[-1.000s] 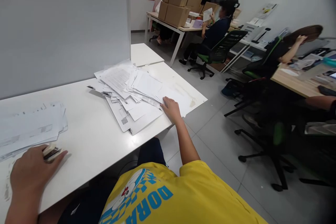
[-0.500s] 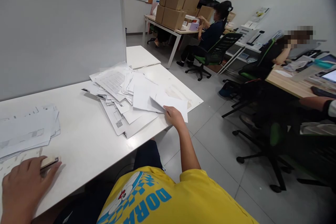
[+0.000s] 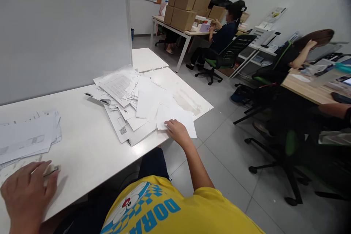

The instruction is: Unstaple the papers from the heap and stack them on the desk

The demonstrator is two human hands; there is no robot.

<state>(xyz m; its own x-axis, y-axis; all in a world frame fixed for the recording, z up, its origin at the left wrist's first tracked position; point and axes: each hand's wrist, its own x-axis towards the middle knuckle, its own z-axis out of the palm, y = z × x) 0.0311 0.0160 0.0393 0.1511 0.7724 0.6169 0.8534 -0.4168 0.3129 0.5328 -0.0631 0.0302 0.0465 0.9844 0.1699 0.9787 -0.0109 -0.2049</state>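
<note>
I sit at a white table [image 3: 90, 146] with a loose heap of white papers [image 3: 128, 95] at its right end. My right hand [image 3: 176, 131] grips one white sheet [image 3: 178, 117] at the heap's near right edge, drawn over the table's front edge. My left hand [image 3: 26, 190] lies at the near left, fingers closed around a small flat object [image 3: 52, 170] whose tip sticks out; I cannot name it. Just beyond that hand sits a second, neater stack of papers [image 3: 27, 135].
A grey partition [image 3: 63, 25] stands along the table's far side. Two seated people work at other desks to the right, with green-and-black office chairs [image 3: 229, 56] on the tiled floor. Cardboard boxes [image 3: 183, 11] are piled on a far desk.
My right hand has lifted one sheet off the heap's right edge and pulled it toward me. My left hand has slid a little left and nearer with the small object.
</note>
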